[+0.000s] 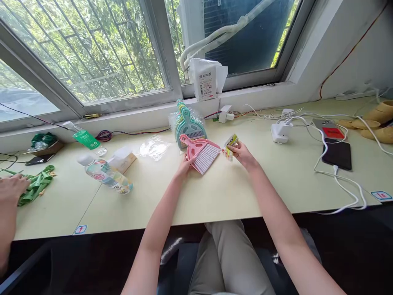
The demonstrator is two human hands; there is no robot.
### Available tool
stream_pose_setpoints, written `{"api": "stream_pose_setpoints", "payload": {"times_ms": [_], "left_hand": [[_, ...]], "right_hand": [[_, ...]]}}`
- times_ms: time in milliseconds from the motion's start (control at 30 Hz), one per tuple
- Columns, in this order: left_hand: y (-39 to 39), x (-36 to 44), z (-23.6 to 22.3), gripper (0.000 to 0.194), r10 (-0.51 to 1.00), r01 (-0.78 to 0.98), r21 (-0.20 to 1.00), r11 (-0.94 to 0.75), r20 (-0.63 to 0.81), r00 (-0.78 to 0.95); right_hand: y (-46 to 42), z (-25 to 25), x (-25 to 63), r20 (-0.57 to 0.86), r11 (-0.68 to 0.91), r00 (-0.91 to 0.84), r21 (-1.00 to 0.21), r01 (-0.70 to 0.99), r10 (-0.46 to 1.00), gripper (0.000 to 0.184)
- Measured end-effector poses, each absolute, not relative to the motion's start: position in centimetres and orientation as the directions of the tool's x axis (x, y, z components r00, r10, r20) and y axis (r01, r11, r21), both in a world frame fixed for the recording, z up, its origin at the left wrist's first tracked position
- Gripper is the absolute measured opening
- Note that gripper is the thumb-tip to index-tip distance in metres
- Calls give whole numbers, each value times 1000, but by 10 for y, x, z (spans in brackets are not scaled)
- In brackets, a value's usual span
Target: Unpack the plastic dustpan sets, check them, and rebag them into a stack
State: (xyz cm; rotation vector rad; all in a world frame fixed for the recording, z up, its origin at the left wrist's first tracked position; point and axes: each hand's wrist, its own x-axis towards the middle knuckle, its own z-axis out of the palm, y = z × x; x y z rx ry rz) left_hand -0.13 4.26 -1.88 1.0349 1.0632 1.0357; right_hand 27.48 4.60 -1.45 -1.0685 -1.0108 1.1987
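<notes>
Held in my left hand (184, 164) is a pink mini dustpan with a white-bristled brush (205, 159) fitted to it. Fingers of that hand are closed around its left edge. My right hand (243, 155) pinches a small yellow printed packet (232, 140), with a clear, colour-speckled lower part, just to the right of the bristles. Behind the pink set, several teal and yellow dustpan-and-brush sets (186, 119) stand stacked against the wall, partly in clear plastic. Left of them a crumpled clear plastic bag (153, 147) lies on the table.
Left on the table (196, 205) are a drink bottle (107, 176), a tissue pack (124, 162) and a green-labelled bottle (86, 139). Another person's hand (12, 188) rests by green strips (38, 184) at far left. Chargers (281, 132), white cables and a phone (337, 155) lie right.
</notes>
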Motion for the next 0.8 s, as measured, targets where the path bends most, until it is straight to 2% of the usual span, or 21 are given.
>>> {"api": "stream_pose_setpoints", "payload": {"times_ms": [67,133,233,300,367,433,533,667,733,800], "left_hand": [[41,1,-18,76,970,-140,971,194,-169,173],[38,6,-18,76,972,-147,971,189,-164,171],[33,13,-18,78,969,-151,973,177,-146,200],[30,17,-18,80,964,-137,976,171,-137,229],[30,19,-19,83,967,-138,978,154,-120,226],[30,19,-20,84,973,-153,979,132,-98,209],[31,18,-19,84,975,-150,980,133,-103,196],[31,14,-15,85,978,-151,981,123,-94,186],[31,12,-14,86,980,-174,980,95,-61,189],[31,11,-15,87,979,-183,980,76,-38,200]], "right_hand": [[40,-14,257,73,106,129,-957,-270,989,56],[36,-19,235,78,121,208,-971,-206,975,55],[31,-28,208,63,30,270,-992,122,961,41],[30,-32,200,66,-38,288,-939,343,955,32],[29,-34,199,77,-70,311,-897,437,947,29],[28,-35,200,70,-91,329,-889,449,942,31],[28,-36,202,55,-104,374,-914,392,926,43],[28,-32,203,99,46,542,-993,110,835,56],[28,-28,204,42,91,429,-991,-95,902,54],[27,-25,203,-30,10,139,-960,-280,990,50]]}}
